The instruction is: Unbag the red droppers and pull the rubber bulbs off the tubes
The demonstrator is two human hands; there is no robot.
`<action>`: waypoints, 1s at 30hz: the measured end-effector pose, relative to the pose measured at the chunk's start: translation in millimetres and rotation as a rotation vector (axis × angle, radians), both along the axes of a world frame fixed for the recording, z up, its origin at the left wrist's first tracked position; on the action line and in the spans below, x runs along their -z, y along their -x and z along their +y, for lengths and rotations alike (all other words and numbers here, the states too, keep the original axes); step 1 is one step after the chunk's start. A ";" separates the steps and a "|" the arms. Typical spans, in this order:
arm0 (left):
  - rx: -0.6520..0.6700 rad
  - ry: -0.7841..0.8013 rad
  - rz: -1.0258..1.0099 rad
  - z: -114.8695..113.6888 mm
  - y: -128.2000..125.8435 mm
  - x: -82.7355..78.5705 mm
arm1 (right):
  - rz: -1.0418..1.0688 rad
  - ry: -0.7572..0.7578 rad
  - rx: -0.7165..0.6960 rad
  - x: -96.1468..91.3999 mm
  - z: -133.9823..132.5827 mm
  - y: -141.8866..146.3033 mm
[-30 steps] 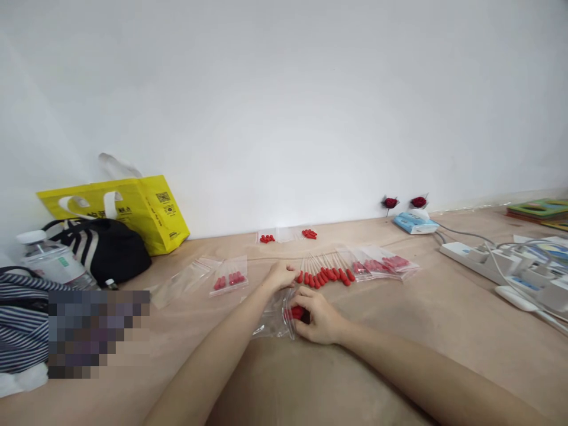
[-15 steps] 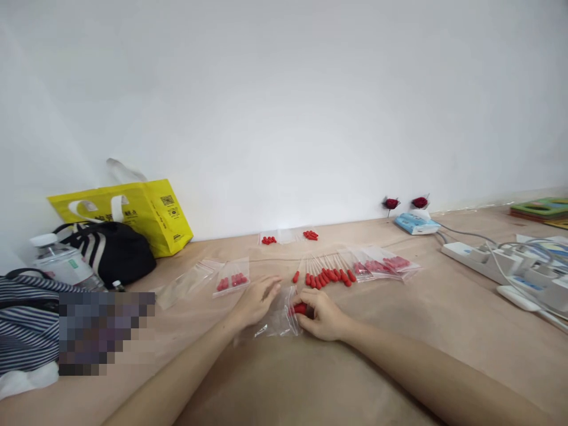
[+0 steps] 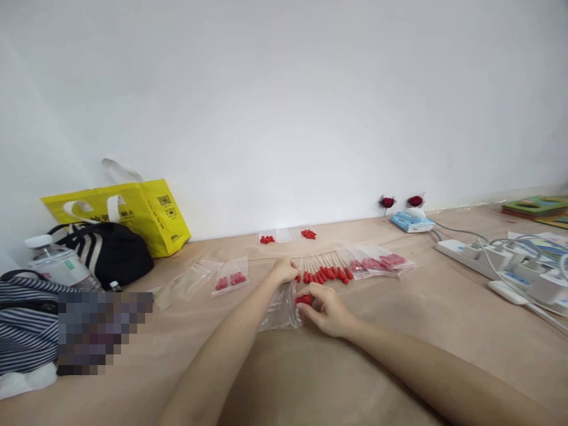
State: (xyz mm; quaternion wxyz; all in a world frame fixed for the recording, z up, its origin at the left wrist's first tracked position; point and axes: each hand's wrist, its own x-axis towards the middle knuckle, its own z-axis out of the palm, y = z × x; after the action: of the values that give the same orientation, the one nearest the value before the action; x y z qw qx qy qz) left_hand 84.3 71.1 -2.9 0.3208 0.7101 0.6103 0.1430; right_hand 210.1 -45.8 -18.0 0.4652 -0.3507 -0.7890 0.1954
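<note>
In front of me lies a row of thin pale sticks with red bulb-shaped tips (image 3: 326, 274). My left hand (image 3: 283, 271) is closed at the left end of this row, its fingertips pinching a red-tipped stick there. Just nearer to me, my right hand (image 3: 328, 312) has its thumb and fingers curled round red-tipped sticks; only their red tips (image 3: 304, 300) show. These tips are at the right-hand edge of a clear plastic bag (image 3: 279, 313), which lies below my left wrist. Whether the tips are inside the bag I cannot tell.
Filled clear bags (image 3: 377, 262) overlap right of the row, and another filled bag (image 3: 231, 277) lies left. Two red clusters (image 3: 308, 234) rest near the wall. A power strip (image 3: 470, 255) with cables and a tissue pack (image 3: 412, 222) stand right, a yellow bag (image 3: 166, 219) left.
My left hand has moved right and away from me, from above the plastic bag to the left end of the row, and its fingers have closed. My right hand stays at the bag.
</note>
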 end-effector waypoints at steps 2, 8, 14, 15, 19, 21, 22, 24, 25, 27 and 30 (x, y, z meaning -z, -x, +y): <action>0.005 0.049 -0.005 -2.5 -2.8 1.0 | 0.074 0.057 -0.006 2.5 0.3 -4.1; 0.008 0.120 -0.014 -6.7 -6.3 0.3 | 0.314 0.240 0.029 10.1 -2.1 -23.5; -0.010 -0.162 -0.029 -22.2 11.0 -6.4 | 0.507 0.157 0.205 -1.4 10.7 -53.8; -0.005 -0.240 -0.034 -27.8 15.8 -8.4 | 0.498 0.104 0.260 -3.0 16.3 -57.8; 0.060 -0.482 -0.047 -56.2 36.4 -14.6 | 0.173 -0.226 0.357 -2.5 40.8 -62.7; 0.106 -0.540 -0.041 -70.8 46.6 -14.2 | -0.059 -0.422 0.325 1.3 51.2 -58.3; 0.137 -0.565 -0.030 -77.7 51.6 -13.0 | -0.171 -0.503 0.305 3.6 55.4 -55.0; 0.197 -0.612 0.011 -90.4 61.3 -8.9 | -0.378 -0.602 0.273 7.8 61.7 -47.8; 0.224 -0.634 0.041 -96.3 65.9 -6.4 | -0.464 -0.619 0.260 9.4 63.6 -44.5; 0.257 -0.659 0.102 -106.6 74.3 -2.0 | -0.574 -0.599 0.250 11.3 65.0 -38.9; 0.311 -0.613 0.180 -117.2 82.5 2.1 | -0.607 -0.484 0.278 11.4 62.1 -33.3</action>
State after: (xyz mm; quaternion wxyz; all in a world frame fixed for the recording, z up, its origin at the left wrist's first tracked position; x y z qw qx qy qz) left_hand 1.8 -46.1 -5.0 0.0555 0.8676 0.4493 0.2058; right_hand 243.4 16.3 -29.4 0.3023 -0.3764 -0.8585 -0.1729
